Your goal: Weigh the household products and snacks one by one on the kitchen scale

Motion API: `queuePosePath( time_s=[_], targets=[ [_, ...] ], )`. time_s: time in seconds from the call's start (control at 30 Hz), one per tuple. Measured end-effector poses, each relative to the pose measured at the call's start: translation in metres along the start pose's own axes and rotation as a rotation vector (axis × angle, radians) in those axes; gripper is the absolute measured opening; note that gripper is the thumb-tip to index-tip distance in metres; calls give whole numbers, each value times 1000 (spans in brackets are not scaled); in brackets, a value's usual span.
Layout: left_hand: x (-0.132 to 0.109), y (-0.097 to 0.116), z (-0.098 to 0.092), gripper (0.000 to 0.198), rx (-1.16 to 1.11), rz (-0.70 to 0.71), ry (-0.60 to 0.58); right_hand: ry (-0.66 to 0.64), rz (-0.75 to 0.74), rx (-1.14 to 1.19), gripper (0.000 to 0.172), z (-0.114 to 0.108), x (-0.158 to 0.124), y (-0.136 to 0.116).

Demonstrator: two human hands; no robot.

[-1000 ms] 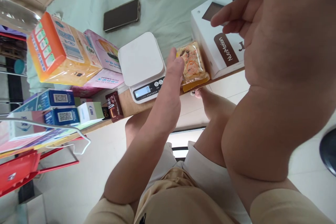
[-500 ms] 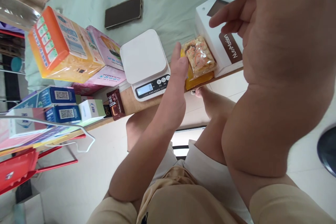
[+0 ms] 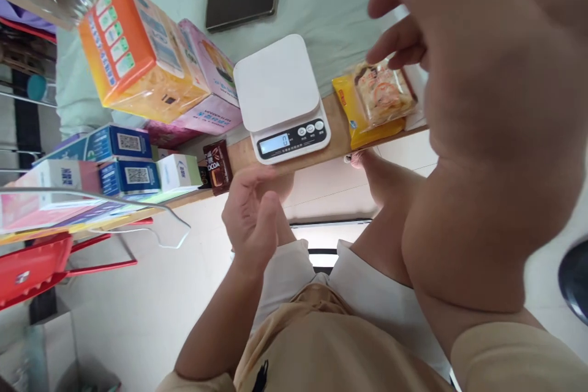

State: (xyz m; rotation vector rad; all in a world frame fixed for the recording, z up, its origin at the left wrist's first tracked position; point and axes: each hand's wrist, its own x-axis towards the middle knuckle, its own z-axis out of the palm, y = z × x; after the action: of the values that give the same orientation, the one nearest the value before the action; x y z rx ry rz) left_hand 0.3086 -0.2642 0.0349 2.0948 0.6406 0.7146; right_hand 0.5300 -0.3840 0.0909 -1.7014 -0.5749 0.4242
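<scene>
A white kitchen scale (image 3: 278,82) with a lit display sits at the table's front edge, its plate bare. My left hand (image 3: 252,214) is just below the edge near the scale, palm up, fingers curved and holding nothing. My right hand (image 3: 427,30) is raised large at the upper right, fingers apart and nothing seen in them. Beneath its fingertips lies a clear-wrapped biscuit pack (image 3: 383,93) on a yellow packet (image 3: 346,104). Left of the scale is a brown cocoa packet (image 3: 217,165).
A black phone (image 3: 242,1) lies behind the scale. An orange tissue pack (image 3: 133,52), a pink box (image 3: 214,73) and blue boxes (image 3: 133,142) stand at the left. A red chair (image 3: 37,269) is below, and a white cable (image 3: 138,201) hangs at the table edge.
My left hand has moved left and down, away from the biscuit packs to below the scale. My right hand remains raised. The view has shifted, so the table items appear farther right and higher.
</scene>
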Motion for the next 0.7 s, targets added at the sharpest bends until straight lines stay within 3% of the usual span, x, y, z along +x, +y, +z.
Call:
queuePosePath(
  time_s=[0.03,0.1,0.27,0.37,0.5,0.7],
  targets=[
    [-5,-10,-10,22,106,13,36,58,-77,-52,34,11,-7,-6],
    [-12,-29,-28,20,254,-4,95,28,-209,-137,29,36,-17,-13],
    [-29,-61,-50,39,462,-124,132,-480,-188,-298,21,102,-30,-14],
    [-36,-70,-49,47,630,-154,109,-641,-160,-360,20,131,-35,-13],
    [-39,-76,-48,42,722,-57,123,-686,-163,-403,23,147,-37,-10],
    [-37,-88,-54,12,648,58,295,-650,-146,-383,28,151,-36,-1]
  ],
)
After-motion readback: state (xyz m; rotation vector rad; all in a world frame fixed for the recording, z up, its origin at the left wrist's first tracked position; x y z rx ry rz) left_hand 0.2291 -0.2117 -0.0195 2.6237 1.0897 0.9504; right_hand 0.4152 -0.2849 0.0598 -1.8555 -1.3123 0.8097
